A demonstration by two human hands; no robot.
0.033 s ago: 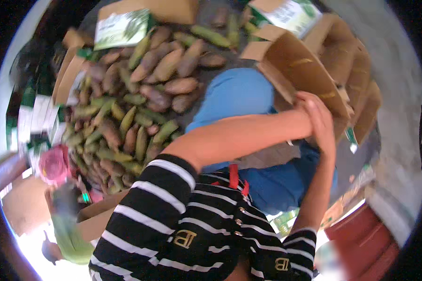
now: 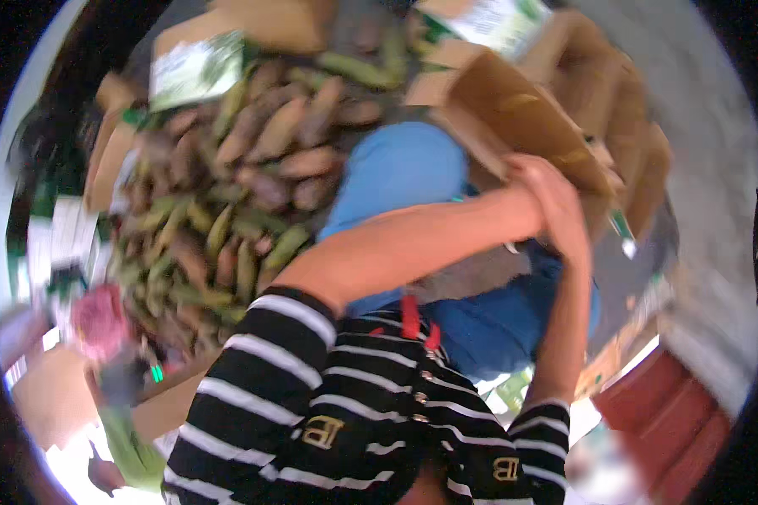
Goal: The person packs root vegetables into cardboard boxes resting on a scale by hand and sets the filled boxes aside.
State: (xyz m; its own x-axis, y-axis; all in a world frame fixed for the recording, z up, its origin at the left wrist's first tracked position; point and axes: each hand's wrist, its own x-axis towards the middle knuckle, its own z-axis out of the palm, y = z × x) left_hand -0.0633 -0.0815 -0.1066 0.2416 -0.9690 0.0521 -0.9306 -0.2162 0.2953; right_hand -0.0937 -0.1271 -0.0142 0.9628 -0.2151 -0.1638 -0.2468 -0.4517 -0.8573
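Although the view has shifted slightly, your right hand (image 2: 557, 204) still overlaps your left wrist (image 2: 520, 210) beside the open carton (image 2: 522, 114); handling appears unchanged, and whether either hand grips anything cannot be told.

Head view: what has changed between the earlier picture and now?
Nearly everything sits slightly further left in the picture, including the open box and blue knee, probably from camera movement. No grasp or release shows. The right hand stays across the left wrist by the box; the vegetable pile looks undisturbed.
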